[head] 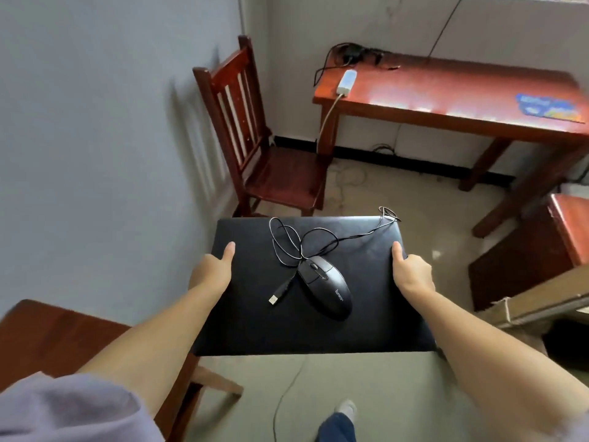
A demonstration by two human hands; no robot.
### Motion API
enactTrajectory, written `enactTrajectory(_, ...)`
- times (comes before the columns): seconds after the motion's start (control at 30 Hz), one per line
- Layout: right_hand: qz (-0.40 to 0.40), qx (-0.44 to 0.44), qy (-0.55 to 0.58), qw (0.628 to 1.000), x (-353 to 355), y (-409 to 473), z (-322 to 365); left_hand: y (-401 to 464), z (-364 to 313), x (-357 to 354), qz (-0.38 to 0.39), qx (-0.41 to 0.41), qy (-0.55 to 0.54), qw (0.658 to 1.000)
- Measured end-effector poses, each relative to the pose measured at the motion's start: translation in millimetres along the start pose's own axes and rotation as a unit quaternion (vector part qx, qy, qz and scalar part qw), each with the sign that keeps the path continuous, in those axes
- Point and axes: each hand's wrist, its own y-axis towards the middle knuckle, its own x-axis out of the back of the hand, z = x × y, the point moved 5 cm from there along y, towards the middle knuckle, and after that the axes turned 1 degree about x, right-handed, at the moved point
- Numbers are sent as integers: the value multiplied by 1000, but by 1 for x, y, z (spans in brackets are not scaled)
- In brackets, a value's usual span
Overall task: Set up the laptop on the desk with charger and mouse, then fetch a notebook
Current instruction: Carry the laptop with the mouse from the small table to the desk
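I carry a closed black laptop (261,323) flat in front of me, above the floor. My left hand (212,269) grips its left edge and my right hand (412,271) grips its right edge, thumbs on the lid. A black wired mouse (328,287) lies on the lid, its thin cable (287,240) looped beside it and its USB plug (275,297) loose. Ahead at the upper right stands a red-brown wooden desk (446,90). On its left end lie a white power strip (346,80) and a black charger with cables (353,54).
A wooden chair (255,138) stands against the wall left of the desk. Another wooden piece (54,339) is at my lower left. A colourful pad (548,106) lies on the desk's right end. More furniture (567,231) crowds the right side. Bare floor lies between me and the desk.
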Motion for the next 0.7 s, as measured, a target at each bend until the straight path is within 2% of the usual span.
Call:
enactTrajectory(0.4, -53, -69, 13, 996, 134, 199, -64, 16, -249, -141, 38, -82, 9, 996)
enactTrajectory(0.7, -95, -95, 36, 990, 179, 375, -31, 106, -448, -207, 65, -152, 16, 986)
